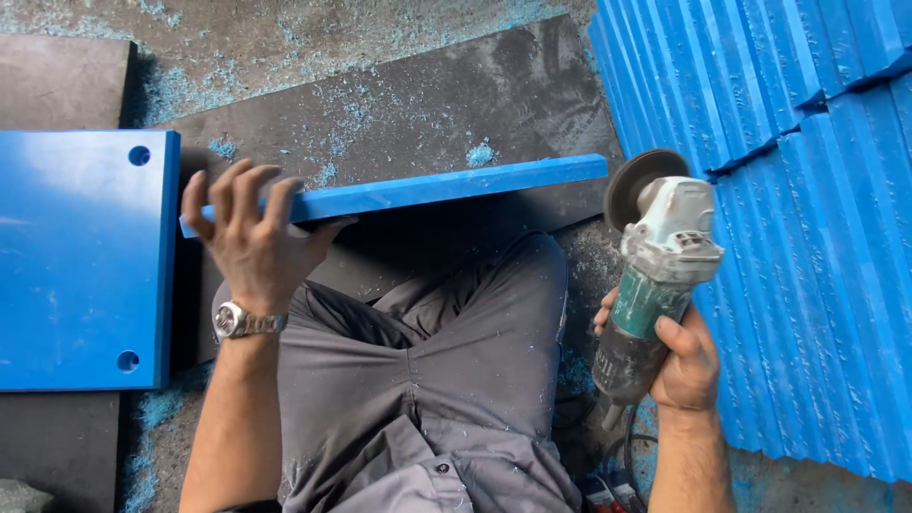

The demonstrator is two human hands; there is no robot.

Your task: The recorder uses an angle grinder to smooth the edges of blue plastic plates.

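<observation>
My left hand [249, 233] gripped one end of a long blue bar [446, 186], holding it level above my knees and the dark mat [427, 95]. My right hand [679, 361] was closed around a grinder [655, 275], its disc [635, 180] just beside the bar's far end. I judged I was lining up to grind that end; the next move needed a steady bar and light contact.
</observation>
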